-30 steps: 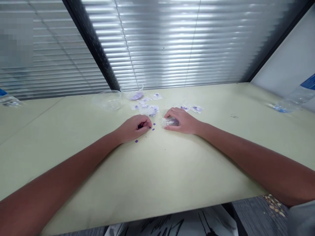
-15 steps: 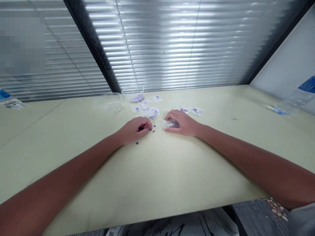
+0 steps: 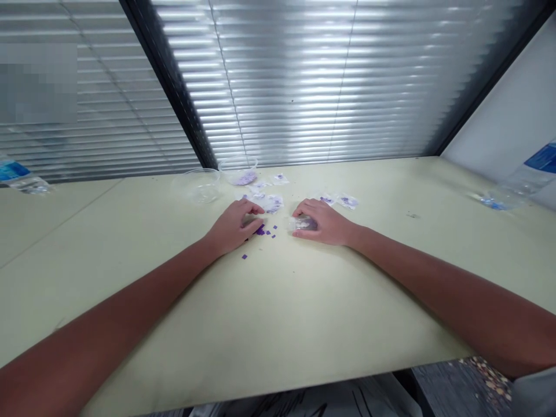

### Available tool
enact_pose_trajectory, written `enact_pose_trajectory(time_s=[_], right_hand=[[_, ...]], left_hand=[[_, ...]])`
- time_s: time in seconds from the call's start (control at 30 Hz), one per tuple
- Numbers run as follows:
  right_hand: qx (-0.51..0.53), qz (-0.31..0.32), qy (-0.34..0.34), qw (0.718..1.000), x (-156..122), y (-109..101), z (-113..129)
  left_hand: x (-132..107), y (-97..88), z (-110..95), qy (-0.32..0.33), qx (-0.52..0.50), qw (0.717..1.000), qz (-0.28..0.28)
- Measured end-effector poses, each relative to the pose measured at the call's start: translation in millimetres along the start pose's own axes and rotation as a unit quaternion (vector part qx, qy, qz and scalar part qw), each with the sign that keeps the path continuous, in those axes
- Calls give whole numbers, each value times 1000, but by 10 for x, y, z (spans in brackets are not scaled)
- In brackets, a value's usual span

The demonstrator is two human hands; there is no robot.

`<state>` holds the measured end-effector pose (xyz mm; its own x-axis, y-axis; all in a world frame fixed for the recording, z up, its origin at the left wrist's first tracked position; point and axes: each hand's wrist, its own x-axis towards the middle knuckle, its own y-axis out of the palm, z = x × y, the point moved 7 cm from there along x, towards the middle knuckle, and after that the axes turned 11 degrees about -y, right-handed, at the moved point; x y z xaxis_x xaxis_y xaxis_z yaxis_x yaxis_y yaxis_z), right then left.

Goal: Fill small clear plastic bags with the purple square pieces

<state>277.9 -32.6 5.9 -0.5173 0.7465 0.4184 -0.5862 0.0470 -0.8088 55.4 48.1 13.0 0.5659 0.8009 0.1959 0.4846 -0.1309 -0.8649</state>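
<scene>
Our left hand [image 3: 231, 229] rests on the table with its fingers curled and drawn together, tips down, just beside a little heap of purple squares [image 3: 260, 230]. We cannot tell whether those fingers pinch anything, since the hand hides what lies beneath it. A few more squares sit loose at three o'clock from the heap, and a single stray square [image 3: 244, 256] lies at seven o'clock from it.

Our right hand [image 3: 326, 225] cups a small clear bag [image 3: 303, 223], its fingers slightly spread and pressed over the top, with the thumb along the lower edge. The bag sits at nine o'clock from that palm and shows something pale and greyish inside.

At twelve o'clock from our hands, flat clear packets [image 3: 273, 203] with purple bits in them lie scattered on the pale green table [image 3: 304, 324]. Beyond them stand two clear plastic bowls, the right one holding purple pieces [image 3: 244, 179] and the left one [image 3: 201, 186] looking bare. Plastic water bottles lie at the far ends of the table, at ten o'clock [image 3: 21, 178] and two o'clock [image 3: 516, 185]. Silver window blinds [image 3: 304, 75] fill the view behind.
</scene>
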Motion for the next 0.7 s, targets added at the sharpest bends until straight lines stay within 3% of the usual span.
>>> enact_pose_trajectory(time_s=[0.13, 0.37, 0.6, 0.7], right_hand=[[2, 0, 10, 1000, -1, -6, 10], [-3, -25, 8, 1000, -15, -14, 7], [-25, -79, -19, 996, -38, -54, -15], [3, -75, 10, 997, -48, -54, -62]], left_hand=[[-28, 28, -91, 53, 12, 998, 21], [-49, -30, -99, 51, 27, 998, -35], [-147, -66, -187, 133, 65, 989, -5], [-158, -97, -152, 140, 59, 988, 10]])
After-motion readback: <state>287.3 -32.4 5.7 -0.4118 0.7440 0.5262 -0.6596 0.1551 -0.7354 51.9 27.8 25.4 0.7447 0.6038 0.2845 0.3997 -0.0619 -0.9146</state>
